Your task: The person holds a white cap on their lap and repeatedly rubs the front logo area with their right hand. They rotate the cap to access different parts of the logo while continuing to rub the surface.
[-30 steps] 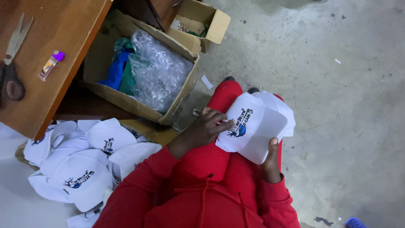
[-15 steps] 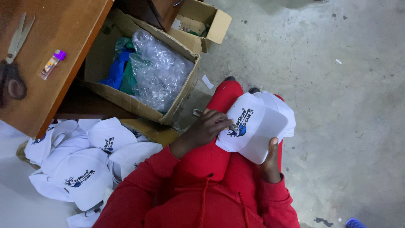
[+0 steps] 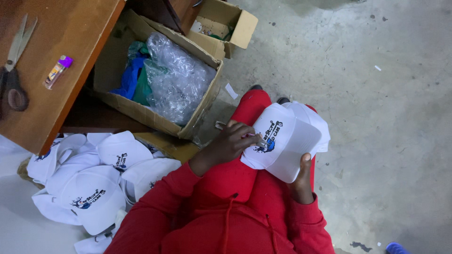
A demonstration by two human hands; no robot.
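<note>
A white cap (image 3: 287, 141) with a blue and black print on its front rests on my lap, over red trousers. My right hand (image 3: 301, 181) grips it at the edge of the brim, thumb on top. My left hand (image 3: 230, 141) lies on the cap's front, fingers pinched on a small thin light object (image 3: 255, 139) that touches the print. What that object is, I cannot tell. A second white cap (image 3: 314, 121) shows just behind the first.
A heap of white caps (image 3: 94, 183) lies at my left. An open cardboard box (image 3: 200, 106) holds crumpled clear plastic and blue and green cloth. A smaller open box (image 3: 240, 28) stands behind it. On the wooden table (image 3: 80, 42) lie scissors (image 3: 16, 61) and a lighter (image 3: 57, 71).
</note>
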